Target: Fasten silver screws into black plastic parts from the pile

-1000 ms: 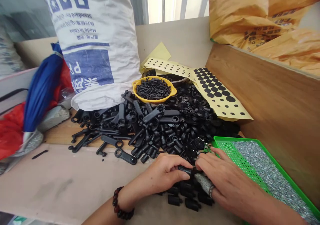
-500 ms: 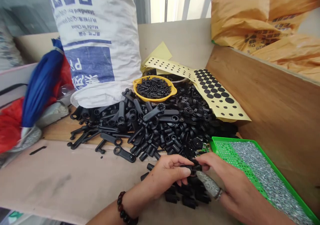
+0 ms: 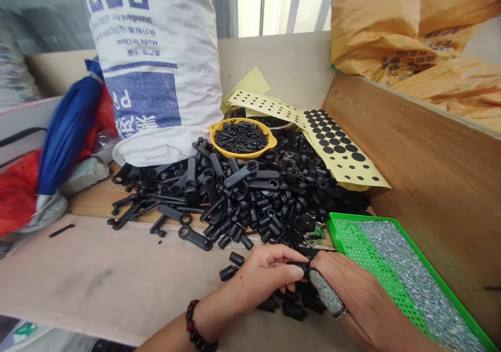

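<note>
My left hand pinches a small black plastic cylinder between thumb and fingers. Against the cylinder's right end, my right hand is closed, its curled fingers hiding what they grip there. Grey speckled wrapping covers the right thumb. Below both hands lie several finished-looking black cylinders, partly covered by the fingers. Two more black cylinders rest on the table left of my left hand.
Behind the hands spreads a heap of black plastic arms and caps. A yellow basket holds black screw-like pieces. At right stands a green tray of small metal parts beside a wooden board. Sticker sheets and a white sack stand behind.
My right hand has turned, its fingers now curled more tightly against the cylinder's end. The left hand keeps its hold and has shifted slightly right.
</note>
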### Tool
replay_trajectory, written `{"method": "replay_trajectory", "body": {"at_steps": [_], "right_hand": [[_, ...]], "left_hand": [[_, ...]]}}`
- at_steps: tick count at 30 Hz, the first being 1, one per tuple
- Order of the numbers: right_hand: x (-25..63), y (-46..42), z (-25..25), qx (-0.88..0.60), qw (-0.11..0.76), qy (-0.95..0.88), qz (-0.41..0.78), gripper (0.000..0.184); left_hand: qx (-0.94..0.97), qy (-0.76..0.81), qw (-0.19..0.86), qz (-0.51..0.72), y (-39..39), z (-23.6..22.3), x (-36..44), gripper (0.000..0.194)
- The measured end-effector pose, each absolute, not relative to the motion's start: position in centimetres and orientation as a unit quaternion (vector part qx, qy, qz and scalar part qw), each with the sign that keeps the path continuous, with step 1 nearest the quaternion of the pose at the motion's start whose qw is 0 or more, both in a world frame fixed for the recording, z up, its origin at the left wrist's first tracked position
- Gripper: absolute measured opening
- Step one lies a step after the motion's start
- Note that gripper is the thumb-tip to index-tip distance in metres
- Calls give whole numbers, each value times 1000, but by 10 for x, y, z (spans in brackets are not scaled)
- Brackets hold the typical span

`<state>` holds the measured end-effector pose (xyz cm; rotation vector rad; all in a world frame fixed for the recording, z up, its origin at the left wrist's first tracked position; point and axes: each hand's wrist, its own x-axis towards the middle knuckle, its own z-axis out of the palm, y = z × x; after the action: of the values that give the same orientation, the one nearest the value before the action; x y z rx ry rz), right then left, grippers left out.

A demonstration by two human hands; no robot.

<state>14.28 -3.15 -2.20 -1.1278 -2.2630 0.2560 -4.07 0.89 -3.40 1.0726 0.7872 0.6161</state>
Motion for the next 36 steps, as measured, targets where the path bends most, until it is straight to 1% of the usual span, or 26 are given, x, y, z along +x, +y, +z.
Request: {"method": "replay_trajectory", "body": {"at_steps": [3,6,8,9,14,16,20,23,26,28,31,34,36], "right_hand": [[141,-35,-18,-437,308,-818,213,20],[141,-39,-18,-442,338,-778,292,24],[140,-40,-19,-443,354,-770,292,26],[140,-40,-20,-441,357,-773,283,26],[138,-39,-27,-421,384,-798,197,19],[137,-42,-31,-426,377,-792,221,22],[137,-51,-39,-455,355,-756,310,32],[136,-54,-39,-459,379,-751,287,34],[136,-54,-36,-442,401,-770,227,31],[136,-55,-35,-432,413,-774,211,28],[135,-59,-42,-438,416,-751,265,25],[135,-65,-52,-468,388,-707,360,23],[135,-69,-58,-480,375,-693,386,20]], "left_hand": [[547,357,699,291,6,-32,-42,30],[651,343,597,319,4,-26,-43,24],[700,328,541,331,3,-22,-44,22],[710,324,529,333,2,-21,-43,22],[694,334,549,324,0,-25,-40,23],[711,329,528,327,-2,-27,-39,23],[786,298,426,334,-9,-28,-38,24],[814,271,383,341,-13,-27,-38,26],[809,275,398,333,-14,-27,-37,24],[796,289,419,327,-15,-27,-37,22],[793,292,414,338,-19,-29,-37,22],[828,261,351,350,-22,-34,-38,24],[847,242,317,351,-24,-35,-39,25]]}}
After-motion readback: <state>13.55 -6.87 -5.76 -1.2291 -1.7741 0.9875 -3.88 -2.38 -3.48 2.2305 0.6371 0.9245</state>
